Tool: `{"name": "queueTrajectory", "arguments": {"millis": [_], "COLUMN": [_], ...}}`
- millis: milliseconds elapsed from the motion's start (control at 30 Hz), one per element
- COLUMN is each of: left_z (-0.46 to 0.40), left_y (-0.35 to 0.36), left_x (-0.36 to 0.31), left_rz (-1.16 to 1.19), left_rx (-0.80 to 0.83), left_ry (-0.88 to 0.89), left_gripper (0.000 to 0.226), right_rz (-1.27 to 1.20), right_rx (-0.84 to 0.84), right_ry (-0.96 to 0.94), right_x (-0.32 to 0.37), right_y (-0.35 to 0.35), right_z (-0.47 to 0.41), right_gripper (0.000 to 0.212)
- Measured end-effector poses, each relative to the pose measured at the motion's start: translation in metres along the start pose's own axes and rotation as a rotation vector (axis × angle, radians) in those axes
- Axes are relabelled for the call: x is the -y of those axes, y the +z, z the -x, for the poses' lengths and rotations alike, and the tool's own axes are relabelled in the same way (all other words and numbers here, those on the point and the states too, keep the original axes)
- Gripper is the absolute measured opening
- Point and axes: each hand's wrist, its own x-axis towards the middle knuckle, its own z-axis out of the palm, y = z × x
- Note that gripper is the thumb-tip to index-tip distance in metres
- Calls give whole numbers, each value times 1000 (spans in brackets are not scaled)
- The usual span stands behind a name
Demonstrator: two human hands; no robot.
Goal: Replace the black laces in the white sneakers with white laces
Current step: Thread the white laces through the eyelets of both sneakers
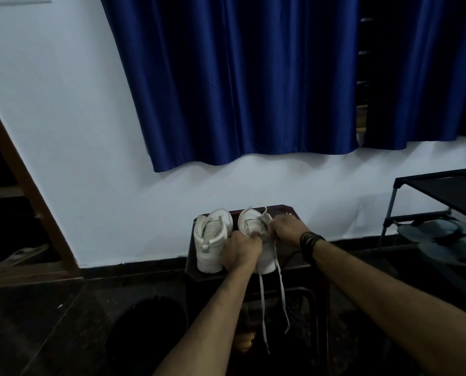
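Two white sneakers stand side by side on a small dark stool (294, 213), heels toward me. The left sneaker (213, 237) is untouched. Both hands work at the right sneaker (249, 221). My left hand (241, 252) grips its near side and pinches the white lace (282, 291). My right hand (287, 229) curls over the tongue area and also holds the lace. Two lace ends hang down past the stool's front edge. A thin black cord (290, 256), maybe a black lace, lies on the stool by my right wrist.
The stool stands against a white wall under a blue curtain (240, 82). A black shoe rack (438, 210) with grey sandals is at the right. A wooden door frame (28, 185) is at the left. The floor is dark.
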Motion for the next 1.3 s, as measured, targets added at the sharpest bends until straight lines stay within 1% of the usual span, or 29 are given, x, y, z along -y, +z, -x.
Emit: {"name": "queueTrajectory", "arguments": {"millis": [100, 167, 233, 300, 367, 467, 500, 533, 567, 600, 700, 767, 867, 1000, 1133, 1300], "left_z": [2, 5, 7, 8, 8, 2, -1, -1, 1, 5, 12, 16, 23, 31, 45, 70], "left_y": [-3, -2, -3, -2, -1, -7, -12, -21, -34, -49, -94, -123, -163, -205, -241, -284], "left_x": [0, -1, -3, -2, -2, -3, -6, -13, -22, -33, -65, -83, -111, -144, -175, -206], "left_rz": [19, 16, 32, 95, 188, 477, 585, 665, 714, 729, 716, 651, 550, 456, 359, 216], "left_rx": [-20, -39, -52, -50, 18, 149, 182, 203, 222, 234, 243, 231, 213, 213, 189, 92], "left_ry": [14, 7, 10, 15, 13, -94, -120, -122, -104, -76, 54, 141, 233, 287, 317, 405], "left_gripper": [54, 54, 52, 42, 36, 37, 34, 26, 18, 17, 24, 28, 31, 34, 35, 30], "right_rz": [-454, -636, -631, -613, -655, -831, -902, -933, -932, -909, -861, -758, -536, -424, -344, -262], "right_rx": [14, 150, 268, 252, 211, 217, 229, 238, 240, 229, 143, 137, 131, 179, 147, 123], "right_ry": [-109, -97, -68, -54, 6, 55, 68, 83, 102, 121, 114, 62, -26, -83, -142, -216], "right_x": [10, 19, 22, 18, 9, -3, -6, -7, -7, -4, 14, 37, 78, 124, 163, 195], "right_y": [-3, -4, -3, 0, 3, 2, 1, 1, 1, -1, -17, -43, -91, -147, -191, -234], "right_z": [5, 12, 19, 20, 18, 18, 18, 19, 17, 17, 12, 17, 32, 49, 76, 107], "right_gripper": [30, 26, 24, 26, 23, 16, 15, 16, 17, 20, 29, 31, 31, 37, 36, 31]}}
